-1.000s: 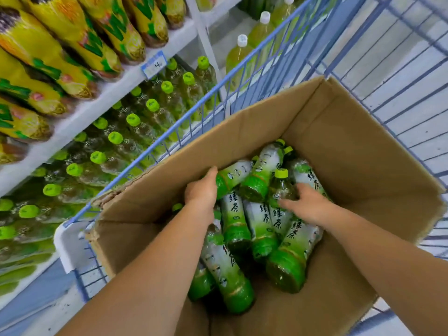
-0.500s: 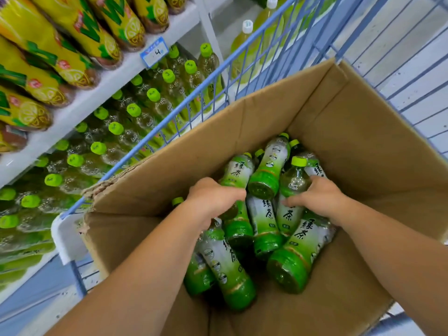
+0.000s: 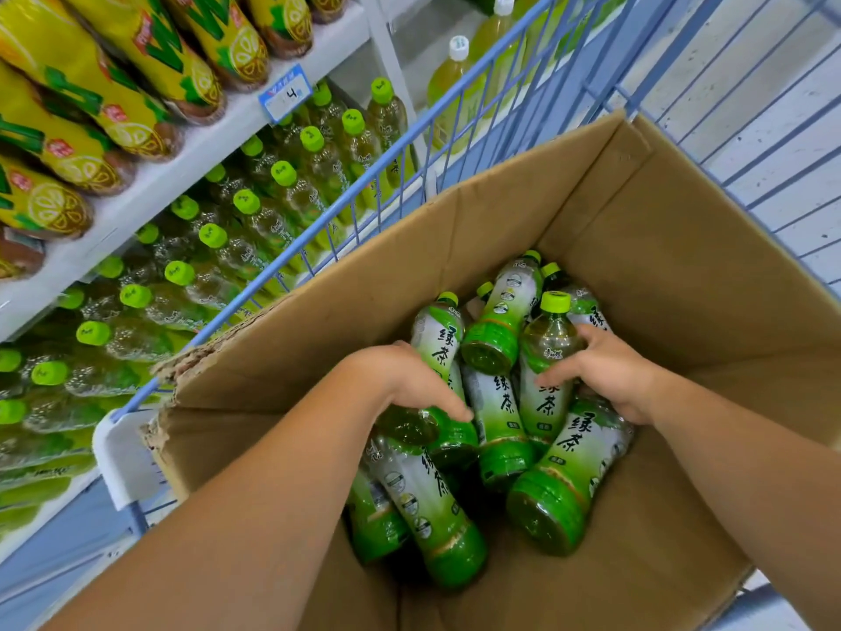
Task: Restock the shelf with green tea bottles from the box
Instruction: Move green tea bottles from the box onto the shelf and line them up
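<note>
Inside the box, the left hand wraps round the left bottle; beside it, the right hand clasps the right bottle.

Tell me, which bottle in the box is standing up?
The bottle the right hand grips, lime cap on top; the others lie tumbled on their sides.

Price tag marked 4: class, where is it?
Head view, upper left: the price tag sits on the shelf edge, between yellow bottles above and green-capped bottles below.
</note>
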